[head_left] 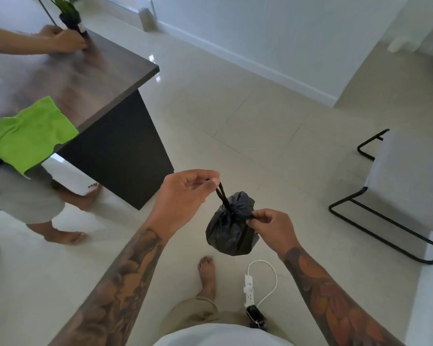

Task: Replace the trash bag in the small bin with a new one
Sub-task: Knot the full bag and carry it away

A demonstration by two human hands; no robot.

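- Trash bag [231,228]: small, black, full, hanging in mid-air over the tiled floor [260,116], to the right of the dark table [85,78] and well clear of it.
- Left hand [183,196]: thumb and forefinger pinched on a twisted strip of the bag's neck, drawn up and to the left, other fingers curled.
- Right hand [273,228]: fingertips pinched on the other tail at the gathered neck, pulling right.
- Opposed pulls probably meant to cinch a knot so nothing spills on the carry out.
- Small bin itself nowhere in view; new liner not seen either.
- White power strip [248,290] on the floor directly below the bag; markings on it too small to read.
- Green cloth [31,136] draped over the table's near edge; a second person's hands [65,39] at a potted plant [69,16] on its far end.
- No legible brand or writing anywhere.
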